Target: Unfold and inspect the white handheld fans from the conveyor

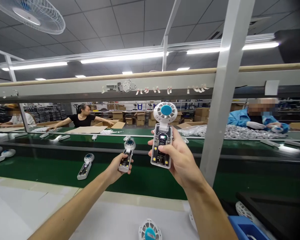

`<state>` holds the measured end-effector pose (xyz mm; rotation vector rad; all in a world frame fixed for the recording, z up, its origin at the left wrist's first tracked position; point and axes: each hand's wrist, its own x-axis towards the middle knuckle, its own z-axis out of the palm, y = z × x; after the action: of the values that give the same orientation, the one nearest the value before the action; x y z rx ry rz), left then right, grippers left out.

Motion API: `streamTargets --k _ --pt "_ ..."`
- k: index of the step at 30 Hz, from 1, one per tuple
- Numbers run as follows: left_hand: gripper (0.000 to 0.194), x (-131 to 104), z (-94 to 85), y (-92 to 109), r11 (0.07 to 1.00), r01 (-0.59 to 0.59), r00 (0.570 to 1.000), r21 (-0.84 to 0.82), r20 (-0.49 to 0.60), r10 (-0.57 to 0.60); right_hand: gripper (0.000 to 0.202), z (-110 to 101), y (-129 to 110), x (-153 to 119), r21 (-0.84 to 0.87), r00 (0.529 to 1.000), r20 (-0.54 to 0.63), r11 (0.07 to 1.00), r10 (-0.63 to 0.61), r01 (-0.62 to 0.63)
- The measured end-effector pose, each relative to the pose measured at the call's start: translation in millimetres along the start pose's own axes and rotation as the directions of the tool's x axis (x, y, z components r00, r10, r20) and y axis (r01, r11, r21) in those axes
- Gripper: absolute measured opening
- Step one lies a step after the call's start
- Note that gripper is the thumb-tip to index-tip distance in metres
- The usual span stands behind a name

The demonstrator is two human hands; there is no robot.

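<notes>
My right hand (181, 156) holds up a small white handheld fan (162, 133) with a blue hub and a see-through handle showing its circuit board. My left hand (116, 168) reaches out over the green conveyor belt (52, 166) and grips a second fan of the same kind (127, 155) by its handle. A third fan (85, 166) lies flat on the belt to the left of that hand. Another fan head (150, 230) lies on the white bench just below me.
A grey upright post (219, 100) stands right of my right hand under an overhead shelf rail (150, 85). Across the belt, three people sit working among cardboard boxes (201, 115) and a pile of small parts (239, 132). A blue bin (244, 230) sits at lower right.
</notes>
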<state>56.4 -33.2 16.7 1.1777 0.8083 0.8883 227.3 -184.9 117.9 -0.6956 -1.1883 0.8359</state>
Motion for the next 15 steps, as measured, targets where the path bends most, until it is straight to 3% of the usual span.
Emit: streamTargets --k 6,12,14,15 --pt "0.031 -49 9.3 45 0.975 -0.168 0.968 -0.147 0.163 0.192 0.078 10 0 -5 -0.08 0.997 -0.074 0.997 -0.02 0.014" --pt "0.051 -70 8.6 55 0.938 -0.294 0.917 -0.183 0.224 0.331 0.042 17 2 -1 0.092 0.988 -0.101 0.99 0.12 -0.111" --pt "0.053 -72 6.9 59 0.929 -0.312 0.9 -0.197 0.253 0.356 0.04 12 4 2 -0.103 0.966 -0.249 0.994 -0.071 0.047" --pt "0.054 -72 5.6 61 0.926 -0.317 0.894 -0.206 0.261 0.364 0.04 7 5 2 -0.265 0.917 -0.326 0.953 -0.231 0.146"
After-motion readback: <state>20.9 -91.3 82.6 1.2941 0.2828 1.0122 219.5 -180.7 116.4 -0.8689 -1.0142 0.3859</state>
